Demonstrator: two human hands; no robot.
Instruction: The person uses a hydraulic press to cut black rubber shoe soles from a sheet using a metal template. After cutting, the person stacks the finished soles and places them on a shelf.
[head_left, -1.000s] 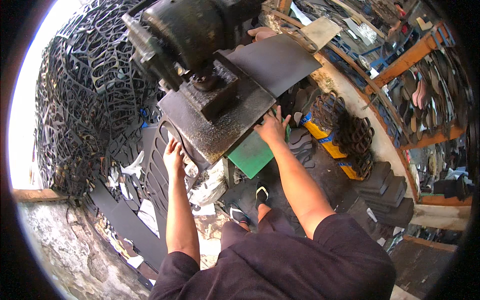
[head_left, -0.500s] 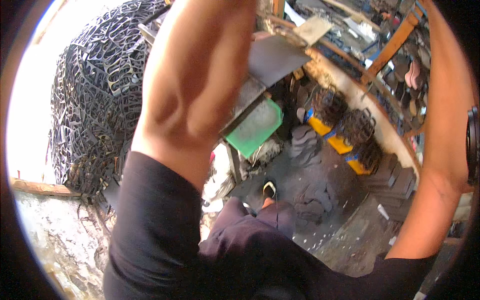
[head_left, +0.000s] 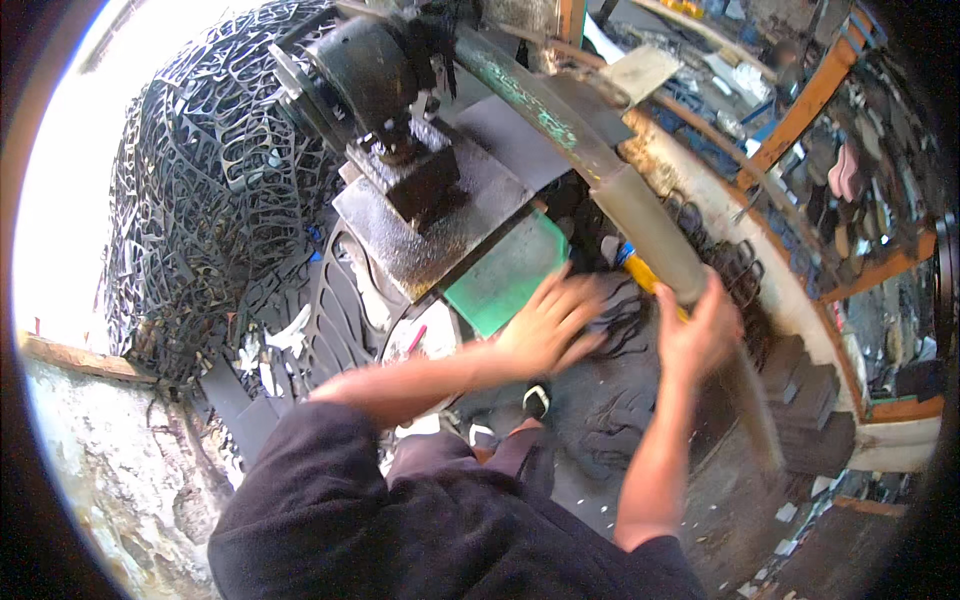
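Right hand (head_left: 703, 330) is wrapped around the long lever (head_left: 648, 222), fingers curled over the pale sleeve section. It's a bit blurry, so I can't make out how each finger sits. The lever slants down from the top of the press (head_left: 362, 75), crosses in front of a yellow box (head_left: 640, 270) and runs on past the hand, where its lower end smears out over the floor (head_left: 600, 465).

Left hand (head_left: 552, 318) is pretty much wide open, fingers spread and blurred, nothing in it that I can see. It's right by the near corner of the green board (head_left: 500, 285), but I can't tell whether it's touching.

The board sticks out from under the press's worn metal plate (head_left: 440, 215), with a dark sheet (head_left: 520, 140) poking out on the far side. Left of the plate there's a holed sheet (head_left: 322, 335) with big curved cutouts, plus a white bag (head_left: 435, 330) with a thin pink thing (head_left: 417, 338) on it.

Way over left is a huge scrap pile (head_left: 200, 180), all loops and leftover outlines, with a stained wall (head_left: 120, 480) below it in view. Right side has stacked dark slabs (head_left: 812, 395) and a pair of pink soles (head_left: 843, 172) up by a wooden beam (head_left: 800, 125). Feet are in dark sandals with pale straps (head_left: 537, 402).
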